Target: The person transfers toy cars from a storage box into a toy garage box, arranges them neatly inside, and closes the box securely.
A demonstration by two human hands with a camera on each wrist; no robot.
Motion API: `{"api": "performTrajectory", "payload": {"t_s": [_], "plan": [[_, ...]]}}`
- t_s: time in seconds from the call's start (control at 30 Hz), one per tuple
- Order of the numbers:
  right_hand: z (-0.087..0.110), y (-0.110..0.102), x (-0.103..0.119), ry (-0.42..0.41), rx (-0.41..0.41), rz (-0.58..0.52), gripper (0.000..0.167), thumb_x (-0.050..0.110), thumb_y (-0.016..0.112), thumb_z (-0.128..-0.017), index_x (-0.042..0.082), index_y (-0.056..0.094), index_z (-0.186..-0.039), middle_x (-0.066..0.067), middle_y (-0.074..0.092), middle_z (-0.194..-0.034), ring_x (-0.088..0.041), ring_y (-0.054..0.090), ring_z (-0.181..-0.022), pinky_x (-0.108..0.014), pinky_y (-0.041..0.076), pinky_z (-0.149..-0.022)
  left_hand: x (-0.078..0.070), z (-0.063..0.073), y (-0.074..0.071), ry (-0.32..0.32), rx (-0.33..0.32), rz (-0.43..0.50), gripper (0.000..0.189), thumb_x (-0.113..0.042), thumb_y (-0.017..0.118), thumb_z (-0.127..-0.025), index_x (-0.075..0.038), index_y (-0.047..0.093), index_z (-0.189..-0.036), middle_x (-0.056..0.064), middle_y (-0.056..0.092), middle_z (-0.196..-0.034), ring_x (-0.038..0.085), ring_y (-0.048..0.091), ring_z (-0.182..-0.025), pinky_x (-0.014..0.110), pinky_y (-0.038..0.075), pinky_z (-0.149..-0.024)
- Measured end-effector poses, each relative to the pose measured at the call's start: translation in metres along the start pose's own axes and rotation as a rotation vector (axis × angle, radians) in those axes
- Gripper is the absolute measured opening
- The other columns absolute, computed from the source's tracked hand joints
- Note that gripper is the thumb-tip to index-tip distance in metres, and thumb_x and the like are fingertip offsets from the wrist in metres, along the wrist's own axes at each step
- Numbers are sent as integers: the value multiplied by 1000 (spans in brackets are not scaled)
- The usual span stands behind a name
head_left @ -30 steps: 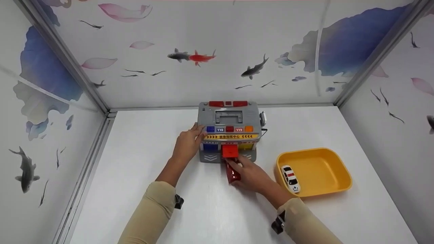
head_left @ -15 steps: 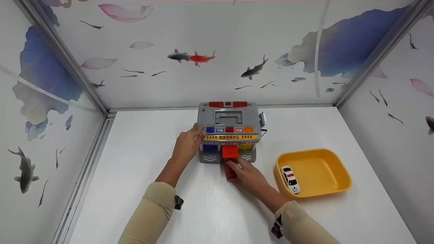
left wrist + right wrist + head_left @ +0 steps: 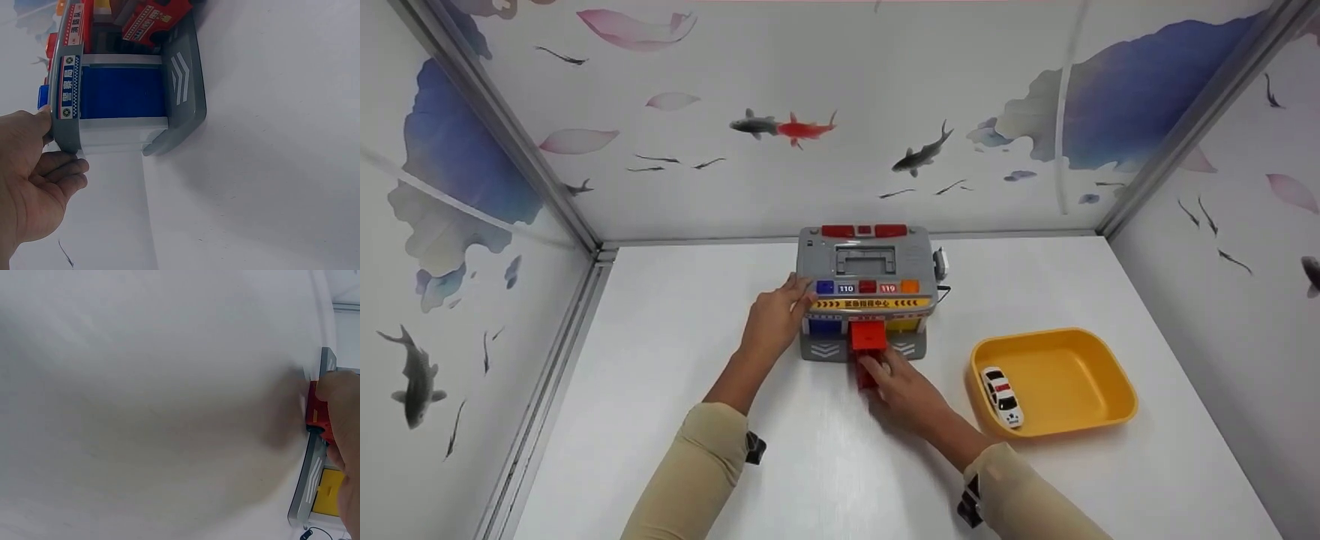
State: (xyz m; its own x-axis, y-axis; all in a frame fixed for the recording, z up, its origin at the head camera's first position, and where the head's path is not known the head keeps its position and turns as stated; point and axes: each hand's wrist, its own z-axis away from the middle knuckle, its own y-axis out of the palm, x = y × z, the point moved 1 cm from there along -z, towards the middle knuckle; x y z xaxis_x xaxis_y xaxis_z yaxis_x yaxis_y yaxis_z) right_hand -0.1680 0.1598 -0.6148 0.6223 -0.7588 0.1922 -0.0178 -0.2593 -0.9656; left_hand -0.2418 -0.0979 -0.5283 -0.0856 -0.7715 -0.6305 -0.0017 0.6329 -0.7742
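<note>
A grey toy rescue station [image 3: 814, 259] stands near the back wall, its blue door [image 3: 124, 93] and yellow door [image 3: 328, 492] down. The middle red door [image 3: 868, 335] is tilted up and out. My left hand [image 3: 776, 319] holds the station's left roof edge, thumb above and fingers below in the left wrist view. My right hand [image 3: 911, 394] grips a red toy fire truck [image 3: 867, 377] from its right side. The truck is partly inside the middle bay, under the raised door; its inner end is hidden in the head view.
To the right sits a yellow tray [image 3: 1065, 386] with a white toy car [image 3: 1003, 397] along its left wall. A cord with a small key [image 3: 306, 533] hangs by the station's right side. Printed walls enclose the white table [image 3: 810, 465].
My right hand has moved the red fire truck further into the middle bay, so less of it sticks out. The left hand and the station have stayed in place.
</note>
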Motion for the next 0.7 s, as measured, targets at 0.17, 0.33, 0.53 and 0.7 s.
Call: {"api": "performTrajectory", "payload": {"t_s": [0.17,0.33,0.53,0.7], "plan": [[1,2,-1,-15,-37,-20,60,20,75,-108,20,53,-164,-20,47,-163,-35,57,-146,-47,56,-121,1,0,1,14,-10,-2,54,-48,58,-114,-16,63,-157,15,51,-167,37,56,-153,52,49,-126],[2,6,-2,2,-63,14,60,16,75,-107,22,53,-163,-23,43,-167,-38,60,-146,-49,59,-117,3,0,1,24,-19,5,53,-47,59,-114,-15,65,-155,17,53,-166,38,57,-152,53,49,-126],[0,7,-2,46,-59,31,53,14,73,-108,21,51,-156,-22,46,-166,-38,64,-142,-49,60,-115,3,0,2,11,-16,20,52,-47,58,-114,-15,66,-154,16,53,-166,37,57,-153,53,47,-127],[-1,10,-3,21,-86,38,43,11,72,-108,19,52,-145,-21,51,-159,-37,65,-139,-48,61,-114,4,0,3,8,-17,26,53,-48,58,-114,-16,66,-155,15,53,-167,37,56,-153,53,47,-128]]}}
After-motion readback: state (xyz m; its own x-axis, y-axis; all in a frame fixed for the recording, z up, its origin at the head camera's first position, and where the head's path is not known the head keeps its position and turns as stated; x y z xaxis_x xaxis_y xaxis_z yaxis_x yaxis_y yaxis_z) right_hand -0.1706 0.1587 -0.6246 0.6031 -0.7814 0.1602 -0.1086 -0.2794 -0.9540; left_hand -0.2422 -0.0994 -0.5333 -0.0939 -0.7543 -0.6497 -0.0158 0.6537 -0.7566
